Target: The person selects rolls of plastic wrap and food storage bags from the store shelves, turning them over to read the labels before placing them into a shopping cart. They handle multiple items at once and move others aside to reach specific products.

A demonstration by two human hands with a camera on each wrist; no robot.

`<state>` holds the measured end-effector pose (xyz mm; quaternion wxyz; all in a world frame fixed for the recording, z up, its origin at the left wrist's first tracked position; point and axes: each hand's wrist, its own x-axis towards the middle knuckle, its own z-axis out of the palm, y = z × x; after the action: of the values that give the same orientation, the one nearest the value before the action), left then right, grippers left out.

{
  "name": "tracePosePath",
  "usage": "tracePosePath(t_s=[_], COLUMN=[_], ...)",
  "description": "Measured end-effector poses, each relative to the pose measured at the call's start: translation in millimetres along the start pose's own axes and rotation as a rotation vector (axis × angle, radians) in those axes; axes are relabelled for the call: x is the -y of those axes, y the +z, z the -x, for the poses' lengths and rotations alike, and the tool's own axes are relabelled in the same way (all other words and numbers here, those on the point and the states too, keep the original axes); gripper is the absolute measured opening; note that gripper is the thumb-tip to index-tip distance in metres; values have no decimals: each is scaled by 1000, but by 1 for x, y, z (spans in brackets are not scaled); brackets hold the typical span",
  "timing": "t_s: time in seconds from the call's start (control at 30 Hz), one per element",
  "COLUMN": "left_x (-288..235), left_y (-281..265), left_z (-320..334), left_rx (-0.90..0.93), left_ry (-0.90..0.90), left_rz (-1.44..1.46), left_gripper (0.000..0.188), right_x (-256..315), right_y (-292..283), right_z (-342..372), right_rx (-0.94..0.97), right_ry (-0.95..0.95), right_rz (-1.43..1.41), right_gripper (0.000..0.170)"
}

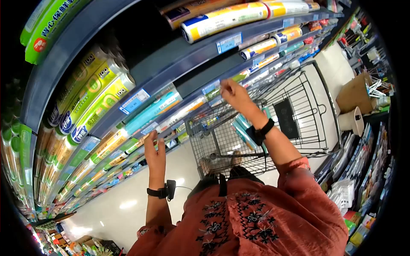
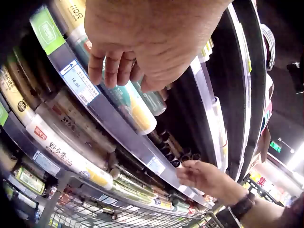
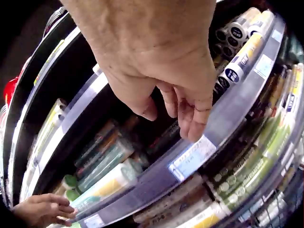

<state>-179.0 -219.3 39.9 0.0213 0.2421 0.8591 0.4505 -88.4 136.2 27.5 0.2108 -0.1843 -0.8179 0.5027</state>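
Two hands, both empty, grips released, fingers loosely curled: left hand [image 1: 154, 160], left of the cart, near the teal roll; right hand [image 1: 240, 101], above the cart's shelf side, near one price tag [image 3: 192, 159]; slack, presumably because neither bears any weight. One cart [image 1: 335, 123]. One foremost teal roll [image 1: 153, 110], left of the cart, laid along the shelf [image 3: 137, 197], likely to show its label. Two wristbands [image 1: 158, 192], one per wrist. Teal packs [image 1: 243, 133], inside the cart: several, overlapping, exact count unclear

Dark store shelving [image 1: 188, 54] curves above a pale, glossy tiled floor [image 1: 112, 210].
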Motion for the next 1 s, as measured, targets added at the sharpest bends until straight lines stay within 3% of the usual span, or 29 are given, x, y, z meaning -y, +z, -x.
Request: tracePosePath(t_s=[0.1, 0.17, 0.2, 0.23, 0.3, 0.37, 0.4, 0.63, 0.77, 1.0], left_x=[-6, -7, -7, -8, 14, -13, 1, -8, -6, 1], left_y=[7, 8, 7, 6, 11, 7, 11, 20, 21, 20], left_z=[-15, -20, -22, -21, -10, -2, 7, 29, 33, 44], left_rx=[-5, -25, -38, -51, -90, -17, -22, 89, 126, 148], left_ry=[7, 12, 18, 11, -5, -110, -55, -140, -108, -236], left_rz=[11, -1, -9, -10, 4, -25, -25, -62, -66, -16], left_gripper=[36, 36, 36, 36, 37, 37, 37, 34, 29, 30], right_x=[-11, -22, -38, -37, -40, -41, -40, -32, -36, -43], right_y=[-5, -12, -4, -4, -3, 1, 6, 51, 51, 47], right_z=[-75, -129, -162, -176, -193, -206, -213, -261, -263, -268], right_rx=[-137, -50, -140, -123, -80, -70, -65, -39, -38, -34], right_ry=[-50, 7, -204, -140, 1, 59, 78, 100, 120, 136], right_rz=[-30, 73, 409, 388, 331, 345, 350, 394, 407, 406], right_gripper=[34, 46, 57, 57, 57, 57, 57, 58, 58, 59])
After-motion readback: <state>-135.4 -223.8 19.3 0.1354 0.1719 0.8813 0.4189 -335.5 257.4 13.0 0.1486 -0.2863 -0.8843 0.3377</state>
